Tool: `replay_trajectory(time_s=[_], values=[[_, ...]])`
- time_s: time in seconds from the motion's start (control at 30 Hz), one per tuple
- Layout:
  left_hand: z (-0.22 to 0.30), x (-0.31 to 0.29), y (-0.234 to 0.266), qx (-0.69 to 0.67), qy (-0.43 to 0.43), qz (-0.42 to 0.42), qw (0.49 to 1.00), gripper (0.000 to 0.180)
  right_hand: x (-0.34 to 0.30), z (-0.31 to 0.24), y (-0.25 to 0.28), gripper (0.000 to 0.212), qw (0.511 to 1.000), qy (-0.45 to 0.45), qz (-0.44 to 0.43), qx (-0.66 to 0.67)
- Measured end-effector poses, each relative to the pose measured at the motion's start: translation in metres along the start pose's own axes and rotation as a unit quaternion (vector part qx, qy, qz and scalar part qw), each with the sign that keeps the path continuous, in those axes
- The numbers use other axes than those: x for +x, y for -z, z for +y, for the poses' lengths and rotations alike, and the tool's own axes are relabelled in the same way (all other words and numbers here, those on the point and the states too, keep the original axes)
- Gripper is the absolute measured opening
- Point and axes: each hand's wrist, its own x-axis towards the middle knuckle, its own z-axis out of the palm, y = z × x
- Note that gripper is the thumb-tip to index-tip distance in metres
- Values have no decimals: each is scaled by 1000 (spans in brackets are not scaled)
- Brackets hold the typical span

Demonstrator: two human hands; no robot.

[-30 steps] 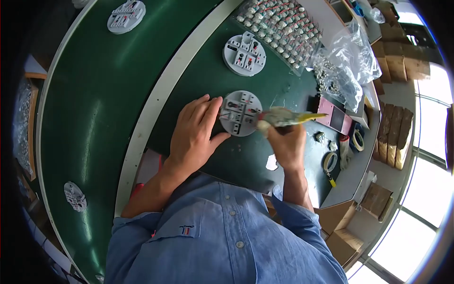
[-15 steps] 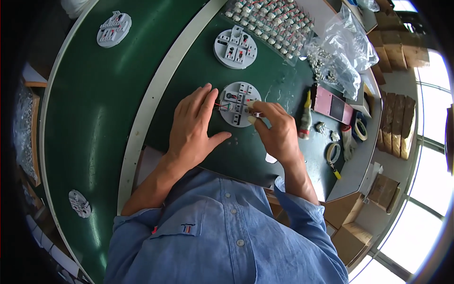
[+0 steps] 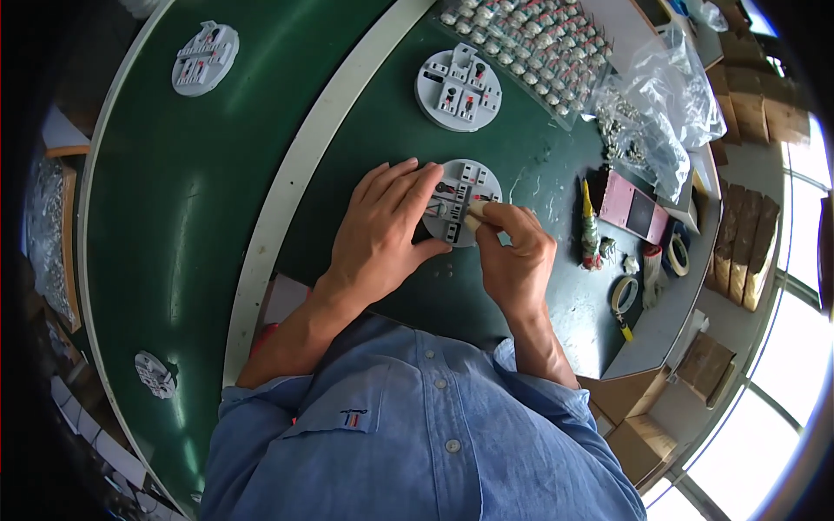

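Note:
A round light-grey plastic base (image 3: 472,171) with white socket blocks and small red and black parts lies in front of me on the dark green bench. My left hand (image 3: 380,227) is open along its left edge, fingers stretched and thumb at the near rim. Over the right part of the base, my right hand (image 3: 519,252) is closed in a pinch, with pale covers on its fingertips. Whatever lies between those tips is hidden. A second, similar base (image 3: 458,89) sits farther away, untouched.
To the left runs a green belt (image 3: 252,130) bearing more bases. At the back lies a tray of small wired parts (image 3: 539,52), beside a clear plastic bag (image 3: 673,113). On the right are a pink box (image 3: 630,204), a tool with a yellow tip (image 3: 590,226) and tape rolls (image 3: 624,295).
The view has shifted, so the bench things sit farther right. The small whitish-red piece seen at my right fingertips is now hidden, and those fingers press closer onto the base. My left hand lies nearer the base.

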Motion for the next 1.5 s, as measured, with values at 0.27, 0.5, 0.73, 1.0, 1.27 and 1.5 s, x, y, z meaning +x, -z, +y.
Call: replay_trajectory(time_s=[0.27,0.5,0.73,1.0,1.27,1.5], values=[[-2,-5,-2,5,-5,30,1000,92,8,8,21,44,978,192,-6,-78],[27,-7,34,-156,139,-84,974,77,7,44,34,43,965,218,-138,47],[18,-22,8,-292,172,78,938,46,3,46,2,33,923,-58,-154,347],[25,-20,-4,-225,218,137,940,25,2,53,-7,41,925,-13,-114,363],[27,-18,-5,-215,218,140,942,22,3,49,-4,48,924,-22,-120,363],[27,-16,-6,-206,213,140,945,21,2,51,-4,50,918,-41,-121,375]])
